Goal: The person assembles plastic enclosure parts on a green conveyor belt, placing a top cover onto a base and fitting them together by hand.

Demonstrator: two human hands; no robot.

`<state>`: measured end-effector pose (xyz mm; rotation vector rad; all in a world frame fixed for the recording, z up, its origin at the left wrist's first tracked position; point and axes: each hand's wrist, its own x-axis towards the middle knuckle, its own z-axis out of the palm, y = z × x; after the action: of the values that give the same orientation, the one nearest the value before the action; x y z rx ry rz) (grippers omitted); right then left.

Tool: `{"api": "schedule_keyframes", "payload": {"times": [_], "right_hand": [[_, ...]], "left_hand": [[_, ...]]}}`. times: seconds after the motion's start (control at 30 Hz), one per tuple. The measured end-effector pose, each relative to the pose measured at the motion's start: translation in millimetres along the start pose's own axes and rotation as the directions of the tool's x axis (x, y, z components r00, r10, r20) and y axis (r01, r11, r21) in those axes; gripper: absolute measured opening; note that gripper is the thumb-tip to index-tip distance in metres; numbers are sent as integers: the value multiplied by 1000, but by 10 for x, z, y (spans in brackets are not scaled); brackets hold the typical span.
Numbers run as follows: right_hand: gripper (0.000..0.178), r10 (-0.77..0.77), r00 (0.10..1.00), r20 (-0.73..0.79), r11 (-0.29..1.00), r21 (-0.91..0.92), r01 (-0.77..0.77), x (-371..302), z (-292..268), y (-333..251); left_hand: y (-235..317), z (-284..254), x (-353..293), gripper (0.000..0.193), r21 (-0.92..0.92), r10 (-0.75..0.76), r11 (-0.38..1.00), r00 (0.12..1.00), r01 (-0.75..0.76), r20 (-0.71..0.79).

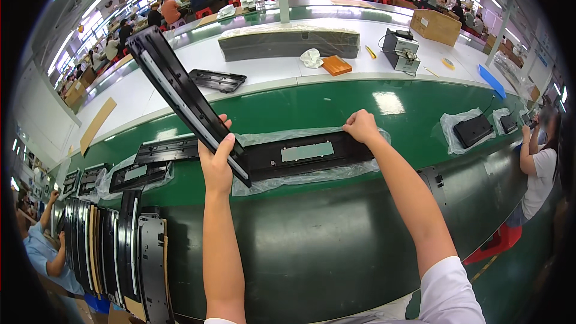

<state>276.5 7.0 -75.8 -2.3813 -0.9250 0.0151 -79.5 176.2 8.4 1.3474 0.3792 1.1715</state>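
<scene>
Left hand (217,159): fingers wrapped round the near end of a long black panel (180,93), thumb on its far side. The panel is lifted off the belt and slants away to the far left. Right hand (362,126): fingers curled down, pinching the far right edge of a clear plastic bag (312,174). In the bag lies a second black panel (306,154), flat on the green belt (336,234), between both hands. More black panels (114,252) stand stacked at near left.

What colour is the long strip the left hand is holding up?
Black, with a pale silvery edge: the long strip in the left hand, head view.
</scene>
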Motion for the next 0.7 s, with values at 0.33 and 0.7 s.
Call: {"api": "schedule_keyframes", "payload": {"times": [0.33,0.7], "right_hand": [[5,-515,857,-17,852,94,514,-352,-240,-38],[8,-342,927,-157,890,262,372,-516,-297,-75]], "left_hand": [[48,28,-10,51,149,50,988,999,-50,8],[41,-82,-48,58,143,116,981,989,-129,95]]}}
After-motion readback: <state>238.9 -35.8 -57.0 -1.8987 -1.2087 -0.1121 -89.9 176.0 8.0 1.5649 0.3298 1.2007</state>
